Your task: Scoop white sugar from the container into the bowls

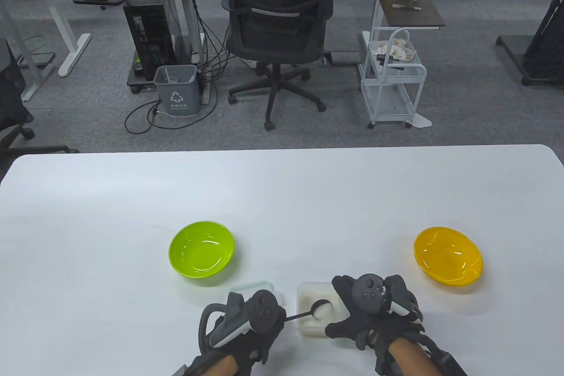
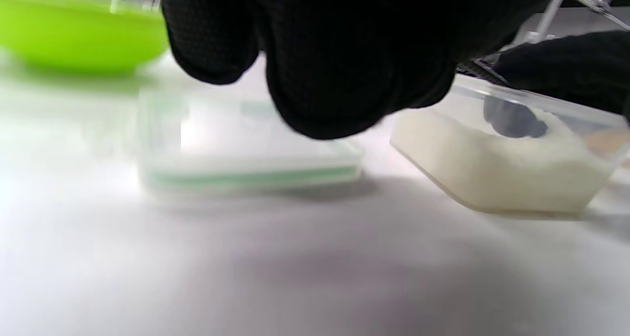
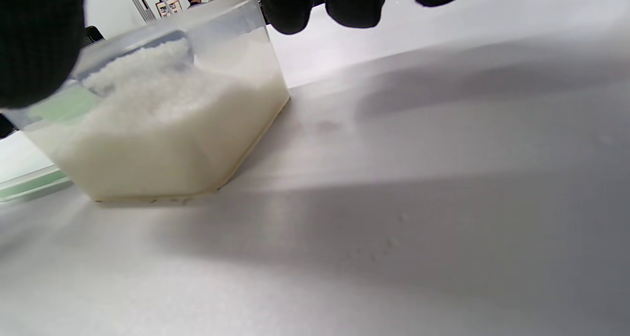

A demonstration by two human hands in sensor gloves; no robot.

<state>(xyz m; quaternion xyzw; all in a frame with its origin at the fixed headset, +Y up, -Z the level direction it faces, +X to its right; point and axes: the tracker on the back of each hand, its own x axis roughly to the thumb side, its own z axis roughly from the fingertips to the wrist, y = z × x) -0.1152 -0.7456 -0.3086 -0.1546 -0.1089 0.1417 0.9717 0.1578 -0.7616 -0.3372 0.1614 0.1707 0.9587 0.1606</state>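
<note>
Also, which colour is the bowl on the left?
Lime green bowl, clearest in the table view.

bright, even light | soft shadows | left wrist view blurred

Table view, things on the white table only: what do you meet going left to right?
Green bowl → lid → left hand → sugar container → right hand → orange bowl.

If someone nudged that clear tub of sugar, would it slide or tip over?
The tub would probably slide rather than tip: it looks low, flat-bottomed and well filled with sugar, so likely heavy for its size. The table looks smooth, and the right hand steadying the tub suggests it shifts easily.
</note>
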